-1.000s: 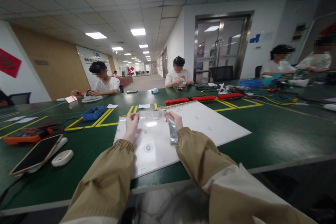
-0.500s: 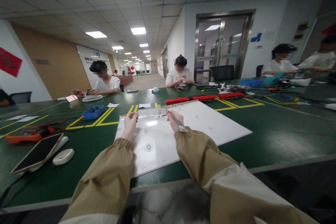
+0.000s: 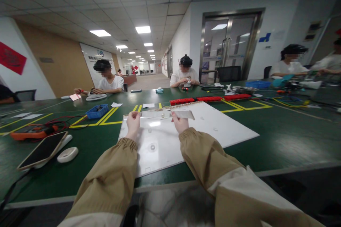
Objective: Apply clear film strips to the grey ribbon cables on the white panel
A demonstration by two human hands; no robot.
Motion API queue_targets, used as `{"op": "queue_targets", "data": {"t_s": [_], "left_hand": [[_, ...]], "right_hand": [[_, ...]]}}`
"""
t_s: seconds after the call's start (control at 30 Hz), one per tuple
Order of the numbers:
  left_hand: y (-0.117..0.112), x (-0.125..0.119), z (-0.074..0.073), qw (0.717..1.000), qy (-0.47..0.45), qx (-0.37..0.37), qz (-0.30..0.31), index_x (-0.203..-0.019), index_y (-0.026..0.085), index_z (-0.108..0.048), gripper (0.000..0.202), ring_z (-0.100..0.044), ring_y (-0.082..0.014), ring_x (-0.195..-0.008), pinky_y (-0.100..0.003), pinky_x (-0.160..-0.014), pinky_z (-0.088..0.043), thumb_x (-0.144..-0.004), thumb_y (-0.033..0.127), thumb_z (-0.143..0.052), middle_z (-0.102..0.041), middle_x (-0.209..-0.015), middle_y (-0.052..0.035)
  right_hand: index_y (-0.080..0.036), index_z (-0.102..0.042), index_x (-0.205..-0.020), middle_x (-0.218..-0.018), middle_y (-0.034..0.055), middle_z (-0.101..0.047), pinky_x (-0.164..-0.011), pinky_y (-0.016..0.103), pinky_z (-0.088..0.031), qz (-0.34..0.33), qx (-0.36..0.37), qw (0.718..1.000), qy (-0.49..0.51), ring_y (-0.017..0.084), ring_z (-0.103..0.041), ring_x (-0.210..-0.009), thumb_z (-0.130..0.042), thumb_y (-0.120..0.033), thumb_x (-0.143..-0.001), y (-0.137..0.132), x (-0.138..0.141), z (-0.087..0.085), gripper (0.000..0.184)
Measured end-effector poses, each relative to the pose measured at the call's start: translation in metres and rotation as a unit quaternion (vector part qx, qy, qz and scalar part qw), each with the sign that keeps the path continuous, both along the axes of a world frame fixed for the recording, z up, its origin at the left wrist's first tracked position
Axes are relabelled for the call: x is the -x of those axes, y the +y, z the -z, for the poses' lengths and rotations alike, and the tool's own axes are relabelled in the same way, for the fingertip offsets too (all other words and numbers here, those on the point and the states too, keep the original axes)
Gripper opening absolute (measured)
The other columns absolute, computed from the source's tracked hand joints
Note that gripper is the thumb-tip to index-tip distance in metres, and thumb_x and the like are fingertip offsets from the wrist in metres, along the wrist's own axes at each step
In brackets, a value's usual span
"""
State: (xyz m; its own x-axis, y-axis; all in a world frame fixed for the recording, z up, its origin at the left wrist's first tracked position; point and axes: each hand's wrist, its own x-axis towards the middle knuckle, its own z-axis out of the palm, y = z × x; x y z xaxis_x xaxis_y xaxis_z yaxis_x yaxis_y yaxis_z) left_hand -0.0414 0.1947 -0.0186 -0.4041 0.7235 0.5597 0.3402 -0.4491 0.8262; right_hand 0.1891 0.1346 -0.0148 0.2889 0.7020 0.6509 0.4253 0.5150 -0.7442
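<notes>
A large white glossy panel [image 3: 226, 126] with small round marks lies on the green table in front of me. Over its left side, my left hand [image 3: 133, 123] is closed in a pinch at the end of a thin, pale see-through strip [image 3: 151, 114]. The fingers of my right hand [image 3: 180, 122] are closed on a flat grey-white strip [image 3: 185, 114], whose free end points right. Both hands are above the panel's far half. Whether the two strips are joined between the hands I cannot tell.
Red power strips [image 3: 195, 99] run behind the panel. To the left are a blue tray [image 3: 97, 111], an orange multimeter [image 3: 32, 132], a phone [image 3: 44, 149] and a white ring-shaped object [image 3: 67, 154]. Several people sit across the table, among them a person [image 3: 184, 74] straight ahead.
The grey-white strip in my right hand has swung from pointing down toward my wrist to lying nearly level, pointing right. My left hand keeps its pinch. The view has shifted slightly.
</notes>
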Motion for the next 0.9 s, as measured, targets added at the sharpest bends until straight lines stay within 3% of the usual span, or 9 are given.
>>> {"op": "queue_targets", "data": {"t_s": [0.17,0.3,0.37,0.6,0.9], "left_hand": [[-0.02,-0.015,-0.01,0.987,0.14,-0.069,0.037,-0.086,0.018,-0.059,0.011,-0.056,-0.024,-0.096,-0.041,-0.093,-0.041,-0.077,0.016,-0.056,-0.062,-0.092,-0.0072],[-0.038,-0.034,-0.016,0.916,0.351,-0.154,0.118,-0.098,0.018,-0.058,0.015,-0.055,-0.0248,-0.1,-0.041,-0.089,-0.043,-0.085,0.021,-0.052,-0.061,-0.1,-0.0087],[-0.045,-0.041,-0.019,0.884,0.405,-0.182,0.146,-0.102,0.018,-0.057,0.017,-0.055,-0.0245,-0.101,-0.04,-0.089,-0.044,-0.088,0.026,-0.053,-0.06,-0.103,-0.0088],[-0.059,-0.052,-0.026,0.845,0.442,-0.22,0.204,-0.115,0.021,-0.054,0.03,-0.054,-0.0238,-0.108,-0.04,-0.092,-0.045,-0.087,0.031,-0.057,-0.059,-0.114,-0.0093],[-0.055,-0.054,-0.022,0.841,0.461,-0.224,0.175,-0.117,0.021,-0.057,0.032,-0.058,-0.0234,-0.1,-0.039,-0.088,-0.046,-0.087,0.033,-0.057,-0.063,-0.107,-0.0084]], "right_hand": [[-0.02,-0.056,-0.055,-0.051,0.0028,-0.059,-0.061,0.028,-0.047,-0.003,0.0,0.999,-0.034,0.017,-0.058,-0.054,-0.044,-0.041,-0.083,0.003,-0.001,0.001,0.037],[-0.02,-0.055,-0.05,-0.049,0.0029,-0.06,-0.061,0.026,-0.046,-0.011,-0.002,0.997,-0.074,0.017,-0.06,-0.053,-0.045,-0.036,-0.084,0.003,0.002,0.003,0.04],[-0.02,-0.054,-0.048,-0.048,0.0027,-0.06,-0.06,0.026,-0.046,-0.02,-0.005,0.996,-0.09,0.016,-0.06,-0.053,-0.045,-0.033,-0.085,0.002,0.005,0.003,0.04],[-0.019,-0.055,-0.051,-0.047,0.0007,-0.057,-0.058,0.024,-0.043,-0.062,-0.004,0.99,-0.127,0.014,-0.057,-0.051,-0.045,-0.032,-0.088,-0.004,0.014,0.005,0.041],[-0.019,-0.06,-0.063,-0.053,0.0001,-0.058,-0.055,0.024,-0.042,-0.095,0.046,0.987,-0.119,0.013,-0.055,-0.05,-0.041,-0.037,-0.092,-0.008,0.014,0.006,0.039]]}}
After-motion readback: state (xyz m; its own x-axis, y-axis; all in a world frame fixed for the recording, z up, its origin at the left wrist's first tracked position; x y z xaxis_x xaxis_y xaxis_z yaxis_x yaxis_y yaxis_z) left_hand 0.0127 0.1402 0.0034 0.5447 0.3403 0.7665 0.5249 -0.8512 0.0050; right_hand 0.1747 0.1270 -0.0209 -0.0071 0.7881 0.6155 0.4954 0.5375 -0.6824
